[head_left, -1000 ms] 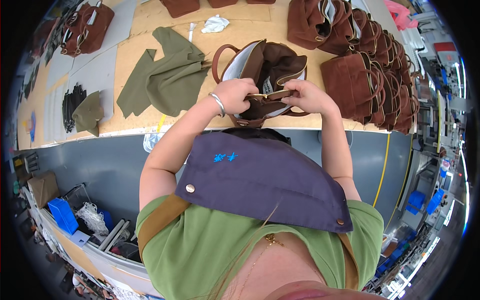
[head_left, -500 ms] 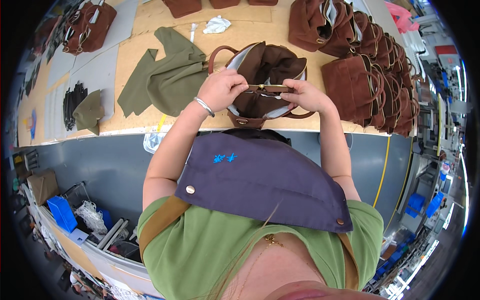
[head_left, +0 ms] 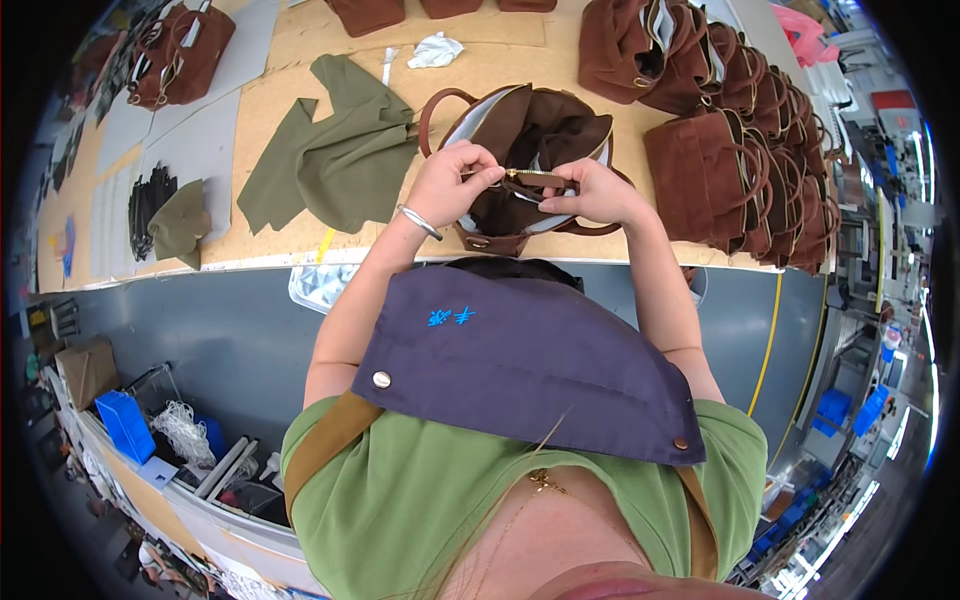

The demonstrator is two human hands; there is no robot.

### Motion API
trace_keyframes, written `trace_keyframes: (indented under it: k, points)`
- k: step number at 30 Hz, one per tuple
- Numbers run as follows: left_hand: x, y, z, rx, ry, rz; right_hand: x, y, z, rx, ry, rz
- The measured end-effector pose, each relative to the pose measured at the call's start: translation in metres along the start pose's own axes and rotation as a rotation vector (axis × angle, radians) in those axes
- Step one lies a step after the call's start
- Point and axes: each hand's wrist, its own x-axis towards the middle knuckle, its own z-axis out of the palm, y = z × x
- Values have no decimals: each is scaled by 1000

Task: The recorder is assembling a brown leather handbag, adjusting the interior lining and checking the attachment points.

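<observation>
A brown handbag (head_left: 497, 243) stands at the near edge of the table with its mouth spread wide and a dark brown lining showing. Across the opening runs a gold-toothed zipper (head_left: 535, 179), pulled fairly straight between my hands. My left hand (head_left: 455, 185) pinches the zipper at its left part, close to the gold slider; a silver bangle circles that wrist. The fingers of my right hand (head_left: 590, 192) are closed on the zipper's right end. One bag handle (head_left: 432, 112) arches up at the left, beyond my left hand.
Olive-green cloth (head_left: 345, 150) lies left of the bag, with crumpled white paper (head_left: 435, 50) behind. Rows of finished-looking brown bags (head_left: 700, 170) crowd the right side. Another brown bag (head_left: 190, 60) stands far left, near black strips (head_left: 150, 212) and a small olive piece (head_left: 180, 225).
My left hand has slid right along the zipper, nearer the slider, and my right hand has shifted slightly left and down. The hands are now closer together; the bag stays in place.
</observation>
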Motion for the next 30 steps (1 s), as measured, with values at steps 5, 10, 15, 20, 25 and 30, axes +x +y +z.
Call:
trace_keyframes:
  k: [5, 10, 15, 20, 25, 30]
  points:
    - [4, 0, 2, -41, 64, -174, -3, -8, -1, -178, -92, 8]
    - [5, 15, -24, -45, -351, -117, -3, -8, -7, 302, -61, 8]
    - [5, 24, -46, 233, -453, -99, 3, -2, -11, 306, -44, 37]
    - [4, 19, -45, 668, -249, 103, 0, -1, -16, 269, -16, 52]
    - [7, 12, -51, 189, -348, -152, -1, 13, -20, 293, 30, 72]
    - [5, 3, -46, 74, -236, -160, -4, 14, -19, 338, 35, 24]
